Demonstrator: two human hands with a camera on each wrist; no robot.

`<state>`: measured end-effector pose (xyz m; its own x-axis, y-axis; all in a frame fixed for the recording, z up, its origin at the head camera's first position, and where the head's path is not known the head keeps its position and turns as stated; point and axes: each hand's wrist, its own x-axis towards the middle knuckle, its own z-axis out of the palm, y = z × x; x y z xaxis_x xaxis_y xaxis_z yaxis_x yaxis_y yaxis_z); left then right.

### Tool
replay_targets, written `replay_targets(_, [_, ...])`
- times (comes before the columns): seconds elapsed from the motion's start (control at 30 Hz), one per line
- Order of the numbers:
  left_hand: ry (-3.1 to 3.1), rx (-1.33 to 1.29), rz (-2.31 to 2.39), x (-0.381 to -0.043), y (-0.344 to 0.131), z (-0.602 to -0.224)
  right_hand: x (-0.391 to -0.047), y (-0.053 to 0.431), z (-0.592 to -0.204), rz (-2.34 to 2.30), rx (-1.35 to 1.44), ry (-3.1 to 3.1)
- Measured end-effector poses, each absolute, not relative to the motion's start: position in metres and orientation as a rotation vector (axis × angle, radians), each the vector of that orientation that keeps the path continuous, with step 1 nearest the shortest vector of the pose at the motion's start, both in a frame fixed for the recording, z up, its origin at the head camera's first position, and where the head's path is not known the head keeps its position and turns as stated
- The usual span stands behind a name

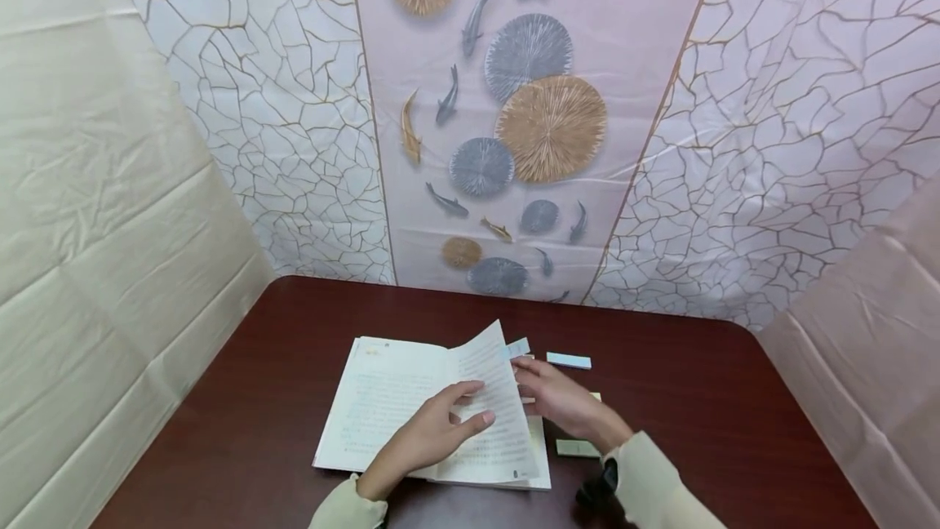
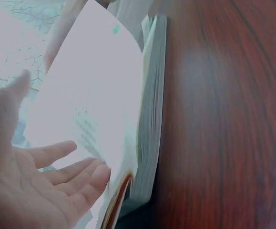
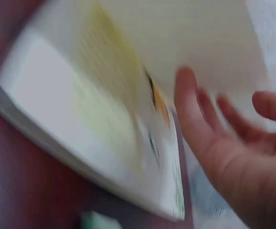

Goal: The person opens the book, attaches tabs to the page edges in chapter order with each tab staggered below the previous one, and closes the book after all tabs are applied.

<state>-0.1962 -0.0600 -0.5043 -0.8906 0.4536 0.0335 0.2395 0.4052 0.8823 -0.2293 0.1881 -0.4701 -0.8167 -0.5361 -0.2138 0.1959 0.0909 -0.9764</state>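
Observation:
An open book [image 1: 396, 406] with printed text lies on the dark table, one right-hand page [image 1: 499, 406] raised and curving up. My left hand [image 1: 433, 431] is over the right side of that page, fingers spread and fairly straight; in the left wrist view its fingertips [image 2: 99, 174] come right at the paper. Behind the raised page's outer edge is my right hand [image 1: 561, 398], some of its fingertips hidden by the paper. The right wrist view shows its fingers [image 3: 188, 90] extended near the sheet, pinching nothing. A pale blue sticky tab [image 1: 518, 347] shows at the page's top right.
Right of the book lie a light blue sticky-note pad [image 1: 569, 360] and a green one [image 1: 577, 448]; a yellowish one [image 1: 596, 396] is mostly hidden by the right wrist. A yellow patch and an orange picture [image 3: 160, 105] show on the page beneath. Patterned curtains [image 1: 485, 145] surround the table.

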Motion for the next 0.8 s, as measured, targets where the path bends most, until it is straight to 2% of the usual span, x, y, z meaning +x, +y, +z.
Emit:
replay_targets(0.23, [2.305, 0.579, 1.643, -0.191, -0.05, -0.494, -0.185, 0.15, -0.473, -1.757, -0.281, 2.298])
replay_targets(0.37, [2.23, 0.458, 1.774, -0.189, -0.054, -0.483, -0.178, 0.133, -0.478, -1.867, -0.305, 2.377])
replay_targets(0.5, [2.163, 0.334, 1.865, -0.19, -0.077, -0.468, -0.172, 0.123, -0.482, -1.856, -0.335, 2.395])
replay_targets(0.6, [2.242, 0.262, 1.788, -0.193, -0.102, -0.46, -0.165, 0.122, -0.484, -1.582, -0.401, 2.577])
replay_targets(0.8, [2.498, 0.134, 1.498, -0.2, -0.153, -0.448, -0.155, 0.124, -0.487, -0.754, -0.548, 2.898])
